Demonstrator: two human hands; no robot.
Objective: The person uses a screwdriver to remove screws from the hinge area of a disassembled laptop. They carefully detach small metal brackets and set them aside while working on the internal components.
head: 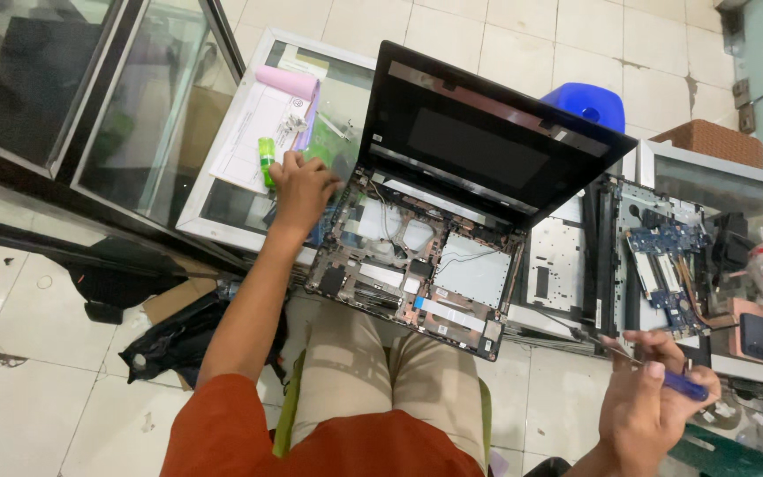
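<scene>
An opened laptop (pixel 439 238) is seen resting partly on the person's knees and partly against the edge of a glass-topped counter (pixel 222 208), with its screen raised toward twelve o'clock. The keyboard deck has already been taken off: the bare lower shell is exposed, with a metal plate at its four o'clock side, loose cables, and empty bays. What appears to be the removed cover panel (pixel 558 265) is laid just beside the laptop at three o'clock, and a blue circuit board (pixel 664 261) is set further out the same way, among other dark parts. So the stripping-down is judged to be well advanced; whether more is to be lifted out of the shell cannot be told from this view.

The left hand (pixel 300 187) is placed at the laptop's nine o'clock corner, fingers curled and spread lightly on the counter; nothing can be seen held in it. A green tube (pixel 266 155), small metal bits and a sheet of paper (pixel 253 132) under a pink roll (pixel 289 82) lie just beyond it, toward eleven o'clock.

The right hand (pixel 646 402), at five o'clock and well apart from the laptop, is closed around a blue-handled screwdriver (pixel 655 371), its thin shaft pointed toward the shell.
</scene>
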